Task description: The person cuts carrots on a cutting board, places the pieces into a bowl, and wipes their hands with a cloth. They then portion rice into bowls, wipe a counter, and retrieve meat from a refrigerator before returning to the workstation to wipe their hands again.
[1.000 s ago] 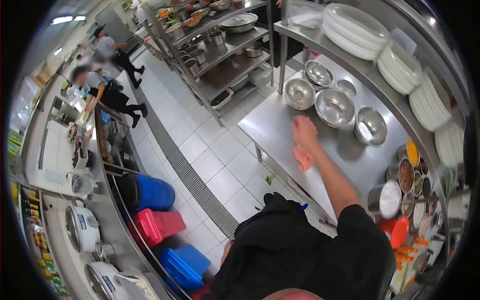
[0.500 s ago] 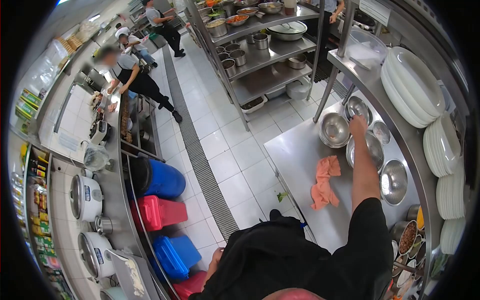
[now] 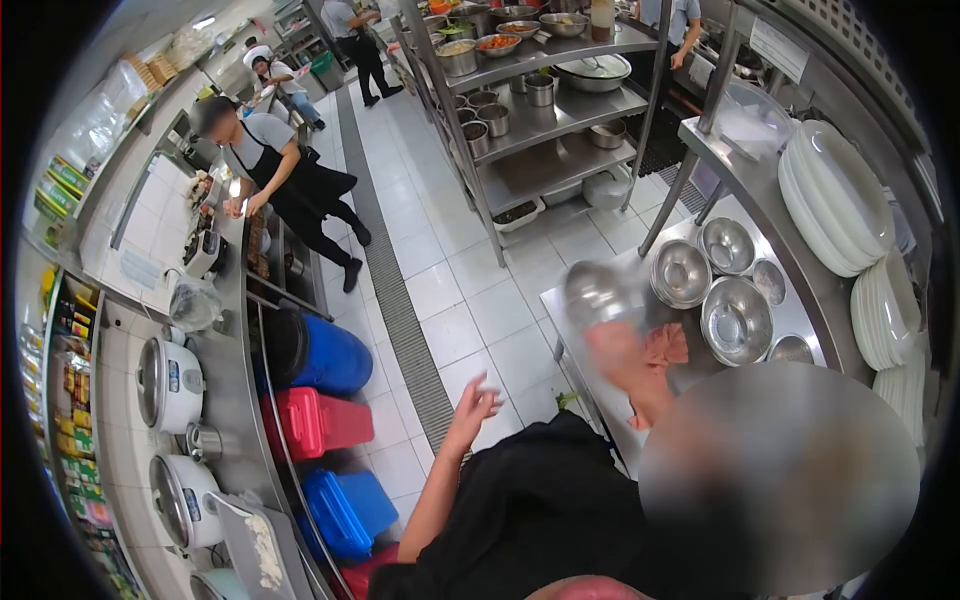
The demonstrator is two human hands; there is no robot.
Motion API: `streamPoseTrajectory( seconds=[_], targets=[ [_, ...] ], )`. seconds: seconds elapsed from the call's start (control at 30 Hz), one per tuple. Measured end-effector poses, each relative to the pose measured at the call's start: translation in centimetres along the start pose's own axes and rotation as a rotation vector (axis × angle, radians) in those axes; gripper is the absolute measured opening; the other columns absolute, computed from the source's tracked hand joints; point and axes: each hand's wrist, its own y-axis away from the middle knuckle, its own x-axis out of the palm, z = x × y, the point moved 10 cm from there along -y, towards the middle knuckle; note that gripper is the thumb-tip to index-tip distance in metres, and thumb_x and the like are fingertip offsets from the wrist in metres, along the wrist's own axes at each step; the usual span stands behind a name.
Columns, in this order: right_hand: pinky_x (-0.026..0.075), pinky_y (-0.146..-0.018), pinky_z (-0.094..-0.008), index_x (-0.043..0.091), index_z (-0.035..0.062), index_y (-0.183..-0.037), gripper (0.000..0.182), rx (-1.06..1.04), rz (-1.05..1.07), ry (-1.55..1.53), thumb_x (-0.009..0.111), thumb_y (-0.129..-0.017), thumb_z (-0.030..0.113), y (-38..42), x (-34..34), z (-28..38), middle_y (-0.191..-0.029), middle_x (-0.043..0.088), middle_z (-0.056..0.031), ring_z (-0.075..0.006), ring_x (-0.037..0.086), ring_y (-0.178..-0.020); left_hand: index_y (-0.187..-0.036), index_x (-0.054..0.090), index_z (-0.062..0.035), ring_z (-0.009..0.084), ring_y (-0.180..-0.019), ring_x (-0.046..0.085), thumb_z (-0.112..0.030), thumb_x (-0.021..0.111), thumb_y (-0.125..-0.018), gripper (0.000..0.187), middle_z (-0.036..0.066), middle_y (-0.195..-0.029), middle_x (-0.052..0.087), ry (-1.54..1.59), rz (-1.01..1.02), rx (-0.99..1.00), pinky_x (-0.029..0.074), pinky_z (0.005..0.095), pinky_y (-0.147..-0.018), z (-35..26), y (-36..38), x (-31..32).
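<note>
A shiny metal bowl (image 3: 600,292) is held up by my right hand (image 3: 617,352) over the left edge of the steel table; hand and bowl are smeared by motion. Partly behind that wrist lies an orange cloth (image 3: 667,346). More metal bowls stay on the table: a stack of bowls (image 3: 681,275), a round bowl (image 3: 727,247), a perforated bowl (image 3: 737,322) and a small bowl (image 3: 768,282). My left hand (image 3: 479,402) is raised over the tiled floor, fingers apart and holding nothing. A blurred patch hides my right upper arm and the table's near end.
White plates (image 3: 835,200) are stacked on a curved steel shelf (image 3: 800,255) at right. A rack of pots (image 3: 560,125) stands ahead. Along the left counter are rice cookers (image 3: 172,385), with a blue barrel (image 3: 325,352) and red bin (image 3: 325,420) below. A co-worker (image 3: 275,165) stands at that counter.
My right hand has moved left and nearer from the bowl group and now carries a metal bowl. My left hand has risen into fuller view. The co-worker at the left counter has shifted posture.
</note>
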Motion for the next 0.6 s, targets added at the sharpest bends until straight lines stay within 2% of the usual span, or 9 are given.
streamPoseTrajectory(
  seconds=[0.1, 0.13, 0.17, 0.2, 0.23, 0.3, 0.47, 0.53, 0.6],
  targets=[
    [0.049, -0.074, -0.0422, 0.063, 0.0074, -0.090, 0.010, -0.272, 0.126, -0.314, 0.062, -0.080, 0.011, 0.4, 5.3, 11.6, -0.080, 0.060, -0.0091, -0.0317, 0.061, -0.080, -0.153, 0.026, -0.0074, 0.0225, -0.113, 0.059, -0.026, 0.061, -0.099, 0.067, 0.015, -0.139, 0.048, 0.258, -0.052, -0.221, 0.049, 0.0349, -0.096, -5.1, -0.8, 4.7],
    [0.050, -0.077, -0.0419, 0.063, 0.0076, -0.093, 0.011, -0.262, 0.273, -0.342, 0.062, -0.083, 0.013, 0.5, 7.6, 13.5, -0.086, 0.061, -0.0094, -0.0312, 0.062, -0.084, -0.149, 0.034, -0.0035, 0.0231, -0.112, 0.058, -0.026, 0.055, -0.101, 0.057, 0.015, -0.135, 0.053, 0.066, -0.219, 0.059, 0.048, 0.0361, -0.096, -3.9, -3.0, 1.2],
    [0.050, -0.079, -0.0415, 0.064, 0.0077, -0.096, 0.013, -0.253, 0.434, -0.382, 0.062, -0.086, 0.014, 1.0, 10.0, 15.2, -0.092, 0.062, -0.0096, -0.0307, 0.062, -0.089, -0.137, 0.048, 0.0022, 0.0211, -0.111, 0.059, -0.024, 0.054, -0.101, 0.045, 0.013, -0.122, 0.063, 0.009, -0.341, 0.122, 0.049, 0.0370, -0.094, -3.8, -2.4, -1.6],
    [0.049, -0.089, -0.0435, 0.063, 0.0075, -0.108, 0.026, -0.265, 0.593, -0.392, 0.064, -0.089, 0.025, 0.0, 10.4, 16.6, -0.112, 0.062, -0.0130, -0.0328, 0.060, -0.104, -0.137, 0.049, 0.0028, 0.0232, -0.112, 0.058, -0.019, 0.048, -0.102, 0.042, 0.016, -0.125, 0.062, -0.102, -0.417, 0.023, 0.047, 0.0360, -0.096, -3.6, -1.3, -3.8],
    [0.044, -0.098, -0.0481, 0.062, 0.0063, -0.117, 0.043, -0.366, 0.412, -0.416, 0.067, -0.089, 0.037, -2.1, 8.2, 17.9, -0.129, 0.054, -0.0199, -0.0376, 0.053, -0.120, -0.140, 0.046, 0.0024, 0.0247, -0.113, 0.058, -0.018, 0.046, -0.103, 0.043, 0.017, -0.125, 0.062, -0.098, -0.422, 0.111, 0.045, 0.0366, -0.098, -3.3, -0.8, -5.9],
    [0.030, -0.115, -0.0511, 0.053, 0.0088, -0.139, 0.065, -0.257, 0.447, -0.198, 0.063, -0.088, 0.049, -3.6, 9.6, 18.5, -0.151, 0.033, -0.0289, -0.0414, 0.032, -0.142, -0.146, 0.042, -0.0073, 0.0371, -0.122, 0.057, -0.018, 0.041, -0.103, 0.044, 0.024, -0.131, 0.059, -0.354, -0.518, 0.311, 0.043, 0.0401, -0.102, -8.7, 3.3, -7.1],
    [0.023, -0.119, -0.0499, 0.044, 0.0034, -0.145, 0.070, -0.452, 0.458, -0.152, 0.058, -0.092, 0.048, -4.5, 13.3, 27.7, -0.158, 0.024, -0.0284, -0.0407, 0.025, -0.146, -0.147, 0.042, -0.0154, 0.0445, -0.122, 0.055, -0.020, 0.044, -0.101, 0.047, 0.023, -0.139, 0.054, -0.501, -0.711, 0.335, 0.044, 0.0465, -0.103, -13.7, 13.2, -9.4],
    [0.021, -0.120, -0.0508, 0.043, -0.0023, -0.144, 0.069, -0.227, 1.046, -0.737, 0.060, -0.093, 0.040, -2.4, 15.7, 32.7, -0.157, 0.025, -0.0284, -0.0411, 0.024, -0.147, -0.148, 0.041, -0.0161, 0.0446, -0.121, 0.055, -0.022, 0.045, -0.100, 0.049, 0.022, -0.138, 0.055, -0.422, -0.833, 0.375, 0.045, 0.0479, -0.102, -11.6, 17.3, -13.1],
    [0.024, -0.118, -0.0521, 0.042, -0.0066, -0.142, 0.067, -0.522, 0.622, -0.421, 0.062, -0.091, 0.032, -3.8, 12.8, 38.0, -0.155, 0.028, -0.0289, -0.0427, 0.027, -0.145, -0.149, 0.039, -0.0164, 0.0447, -0.120, 0.056, -0.023, 0.045, -0.100, 0.050, 0.022, -0.135, 0.057, -0.475, -0.954, 0.376, 0.045, 0.0478, -0.101, -9.8, 21.8, -16.1]
  ],
)
